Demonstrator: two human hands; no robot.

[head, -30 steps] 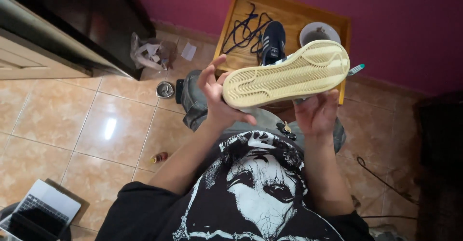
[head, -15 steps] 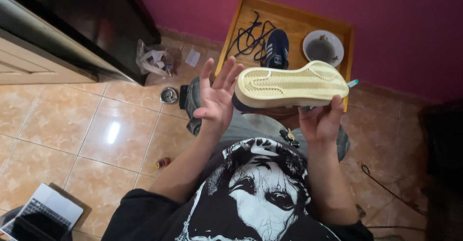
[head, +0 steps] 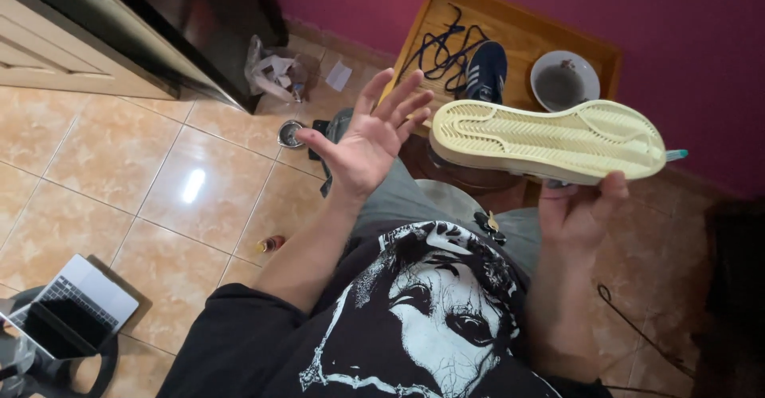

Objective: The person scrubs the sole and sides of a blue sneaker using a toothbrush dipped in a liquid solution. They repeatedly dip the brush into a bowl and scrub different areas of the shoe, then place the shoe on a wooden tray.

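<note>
My right hand [head: 580, 213] holds a sneaker [head: 548, 140] from below, its cream ribbed sole turned up toward me. My left hand [head: 365, 139] is lifted beside the shoe's toe end with palm up and fingers spread, touching nothing. A thin light-blue tip [head: 676, 155] pokes out past the shoe's heel. I sit in grey trousers and a black printed shirt, with a small key [head: 488, 224] on my lap.
A low wooden table [head: 518, 35] by the magenta wall carries a second dark blue sneaker [head: 484, 71], loose dark laces [head: 438, 47] and a white bowl [head: 562, 79]. On the tiled floor lie a plastic bag [head: 275, 71], a small round tin [head: 289, 133], a small bottle [head: 271, 244] and a laptop [head: 68, 306].
My left hand has let go of the sole and opened, moving away to the left. The shoe has shifted right and now rests in my right hand alone.
</note>
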